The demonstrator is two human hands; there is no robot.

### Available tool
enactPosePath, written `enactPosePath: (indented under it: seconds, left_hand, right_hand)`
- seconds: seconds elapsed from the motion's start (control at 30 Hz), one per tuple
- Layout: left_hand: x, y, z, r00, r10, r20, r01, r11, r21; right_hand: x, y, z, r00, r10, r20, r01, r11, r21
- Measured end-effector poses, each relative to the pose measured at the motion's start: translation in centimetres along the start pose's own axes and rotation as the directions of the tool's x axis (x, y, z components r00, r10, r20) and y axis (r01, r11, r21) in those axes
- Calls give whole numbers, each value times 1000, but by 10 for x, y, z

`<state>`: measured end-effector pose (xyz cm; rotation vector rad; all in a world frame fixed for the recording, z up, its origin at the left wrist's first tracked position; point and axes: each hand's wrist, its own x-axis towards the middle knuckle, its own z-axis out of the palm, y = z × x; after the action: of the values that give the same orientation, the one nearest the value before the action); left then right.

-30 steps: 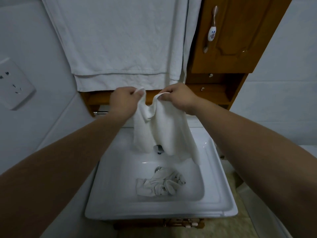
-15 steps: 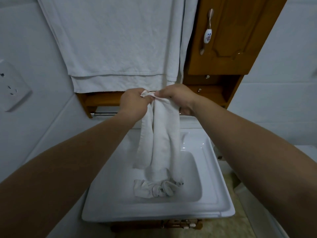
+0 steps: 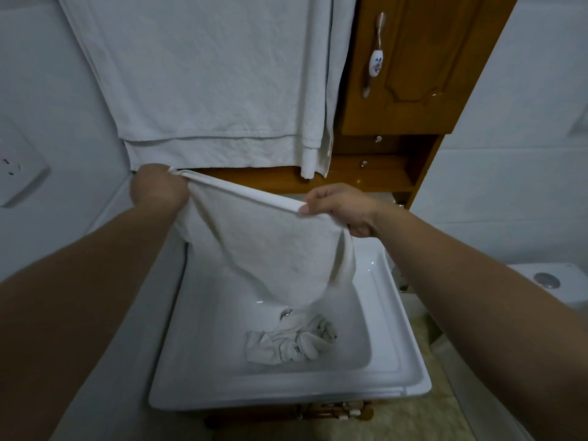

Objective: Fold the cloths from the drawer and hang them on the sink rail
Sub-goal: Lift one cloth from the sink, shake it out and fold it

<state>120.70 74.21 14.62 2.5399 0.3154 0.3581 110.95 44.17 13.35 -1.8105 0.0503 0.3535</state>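
A white cloth (image 3: 264, 246) hangs spread above the sink (image 3: 397, 332). My left hand (image 3: 157, 189) grips its upper left corner up near the wooden shelf. My right hand (image 3: 342, 205) pinches the upper right corner, lower and closer to me, so the top edge runs taut between them. The cloth's lower end sags toward the basin. A second crumpled white cloth (image 3: 289, 343) lies in the bottom of the basin by the drain. The sink rail is hidden behind the cloth and my left hand.
Large white towels (image 3: 210, 84) hang on the wall above. A wooden cabinet (image 3: 413, 65) with a ceramic handle is at upper right, a wooden shelf (image 3: 366, 183) under it. A wall socket (image 3: 16, 173) is on the left, a toilet tank (image 3: 547, 281) on the right.
My hands were together holding the cloth bunched in a narrow hanging strip. They have moved apart, left hand left, right hand right and down, spreading the cloth wide.
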Motion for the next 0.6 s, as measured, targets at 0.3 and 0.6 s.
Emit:
enactPosePath:
  seconds: [0.3,0.6]
  left_hand:
    - [7,-37,-6,994,-112,7,112,993,25]
    - [-65,36,37,816,458,353,-463,883,-75]
  right_hand:
    - [-9,28,-23,977,66,-203,-104,978,-178]
    - [7,-2,11,984,-74,-164,57,993,-108]
